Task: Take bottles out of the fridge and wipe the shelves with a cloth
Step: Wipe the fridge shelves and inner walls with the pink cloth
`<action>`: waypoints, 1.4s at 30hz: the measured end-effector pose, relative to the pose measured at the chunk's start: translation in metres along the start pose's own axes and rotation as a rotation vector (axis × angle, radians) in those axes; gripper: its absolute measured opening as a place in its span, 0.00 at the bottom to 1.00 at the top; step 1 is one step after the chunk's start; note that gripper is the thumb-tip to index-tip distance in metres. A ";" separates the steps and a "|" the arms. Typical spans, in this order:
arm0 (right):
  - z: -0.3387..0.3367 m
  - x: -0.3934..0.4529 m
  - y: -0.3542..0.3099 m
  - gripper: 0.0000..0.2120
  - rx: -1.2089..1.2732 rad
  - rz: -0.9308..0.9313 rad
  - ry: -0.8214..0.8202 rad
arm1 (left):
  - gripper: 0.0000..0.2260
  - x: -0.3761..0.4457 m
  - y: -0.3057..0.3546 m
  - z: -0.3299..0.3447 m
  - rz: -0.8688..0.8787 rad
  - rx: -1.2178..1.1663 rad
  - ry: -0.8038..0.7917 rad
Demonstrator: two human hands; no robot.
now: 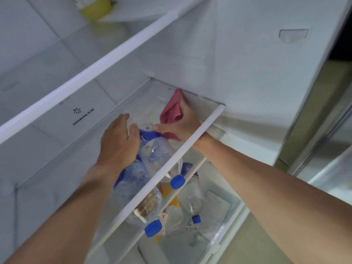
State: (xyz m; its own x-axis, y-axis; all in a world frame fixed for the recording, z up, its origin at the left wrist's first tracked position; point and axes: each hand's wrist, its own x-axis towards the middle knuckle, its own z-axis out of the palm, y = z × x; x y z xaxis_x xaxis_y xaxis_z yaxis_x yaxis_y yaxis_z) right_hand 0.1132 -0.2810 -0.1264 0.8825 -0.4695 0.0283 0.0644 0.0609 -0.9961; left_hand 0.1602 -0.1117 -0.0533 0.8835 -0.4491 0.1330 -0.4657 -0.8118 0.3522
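Note:
Two clear plastic bottles with blue caps and blue labels lie side by side on the glass fridge shelf [57,168], caps toward me. My left hand [119,142] rests on top of their bases, fingers spread over the far bottle [158,155] and the near bottle [133,180]. My right hand [182,121] reaches over the shelf's white front rim and presses a pink cloth [171,111] onto the shelf at its back right corner, against the fridge wall.
Below the shelf, a clear drawer [228,216] holds another blue-capped bottle [194,206] and some packets. A yellow-green container [95,8] stands on the upper shelf. The open fridge door [323,149] is to the right.

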 end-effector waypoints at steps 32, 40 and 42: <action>0.043 0.068 0.005 0.62 0.085 -0.068 -0.053 | 0.31 0.014 -0.003 0.013 -0.182 0.317 -0.096; 0.027 0.004 0.004 0.60 0.010 -0.079 0.002 | 0.32 0.013 -0.004 0.013 -0.196 0.288 -0.099; 0.020 -0.013 0.004 0.55 0.021 -0.056 0.010 | 0.33 0.011 -0.003 0.011 -0.193 0.268 -0.091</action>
State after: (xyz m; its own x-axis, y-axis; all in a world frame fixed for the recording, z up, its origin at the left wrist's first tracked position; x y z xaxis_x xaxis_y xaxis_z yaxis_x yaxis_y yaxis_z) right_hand 0.1115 -0.2573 -0.1289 0.8723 -0.4819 0.0832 0.1236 0.0528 -0.9909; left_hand 0.1705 -0.1184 -0.0633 0.9543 -0.2988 0.0002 -0.2972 -0.9490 0.1049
